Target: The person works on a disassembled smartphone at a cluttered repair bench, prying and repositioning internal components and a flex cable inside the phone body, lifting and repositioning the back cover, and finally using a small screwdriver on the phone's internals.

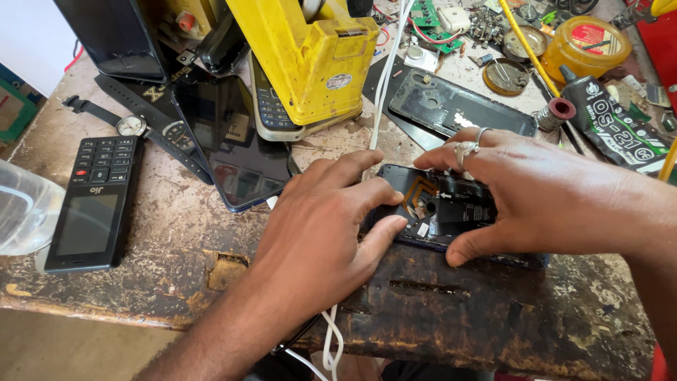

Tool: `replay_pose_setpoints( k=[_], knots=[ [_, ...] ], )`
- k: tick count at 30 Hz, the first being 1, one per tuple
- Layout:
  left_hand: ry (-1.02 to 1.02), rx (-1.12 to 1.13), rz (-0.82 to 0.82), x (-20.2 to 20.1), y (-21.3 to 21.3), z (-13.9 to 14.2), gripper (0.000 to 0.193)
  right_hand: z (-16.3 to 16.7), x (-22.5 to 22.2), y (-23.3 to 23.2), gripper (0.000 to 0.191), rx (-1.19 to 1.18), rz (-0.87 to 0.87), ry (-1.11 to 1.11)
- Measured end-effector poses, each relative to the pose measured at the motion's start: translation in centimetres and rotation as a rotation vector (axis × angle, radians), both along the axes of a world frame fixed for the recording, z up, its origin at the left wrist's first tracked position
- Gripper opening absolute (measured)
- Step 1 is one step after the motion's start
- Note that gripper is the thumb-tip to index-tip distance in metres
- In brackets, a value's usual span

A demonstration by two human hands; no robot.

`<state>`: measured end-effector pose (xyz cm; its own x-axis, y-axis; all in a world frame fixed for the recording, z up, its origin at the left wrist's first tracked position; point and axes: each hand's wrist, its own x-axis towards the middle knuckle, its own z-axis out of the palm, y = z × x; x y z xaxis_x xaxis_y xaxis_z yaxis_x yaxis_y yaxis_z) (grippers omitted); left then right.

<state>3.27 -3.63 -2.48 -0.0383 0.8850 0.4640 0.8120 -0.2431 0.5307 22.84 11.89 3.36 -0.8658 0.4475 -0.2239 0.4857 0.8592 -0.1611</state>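
Observation:
An opened smartphone point(451, 208) lies back-up on the worn wooden bench, its black battery and orange coil showing. My left hand point(321, 226) grips its left end, thumb pressed on the near edge and fingers over the far edge. My right hand point(543, 190), with rings on two fingers, clamps the right end, thumb at the near edge and fingertips on the top edge. Both hands rest on the phone's frame.
A detached black back cover point(458, 106) lies just behind. To the left are a dark smartphone point(236, 148), a keypad phone point(95, 201), a wristwatch point(130, 125) and a clear plastic bottle point(21, 208). A yellow tool point(310, 60), white cable point(384, 77), glue tube point(613, 123) and yellow jar point(589, 42) crowd the back.

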Motion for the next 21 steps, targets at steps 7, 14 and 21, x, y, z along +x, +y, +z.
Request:
replay_pose_setpoints(
  k=[7,14,21],
  knots=[
    [0.044,-0.058,0.026,0.2,0.5,0.4,0.029,-0.1,-0.3,-0.4,0.104,-0.037,0.016,0.023],
    [0.038,-0.165,-0.079,-0.6,1.4,1.6,0.022,0.7,-1.2,-1.1,0.102,-0.014,0.066,0.051],
    [-0.026,-0.130,-0.073,-0.6,1.7,1.2,0.031,2.0,-2.6,-1.8,0.086,-0.037,-0.194,-0.171]
  ],
)
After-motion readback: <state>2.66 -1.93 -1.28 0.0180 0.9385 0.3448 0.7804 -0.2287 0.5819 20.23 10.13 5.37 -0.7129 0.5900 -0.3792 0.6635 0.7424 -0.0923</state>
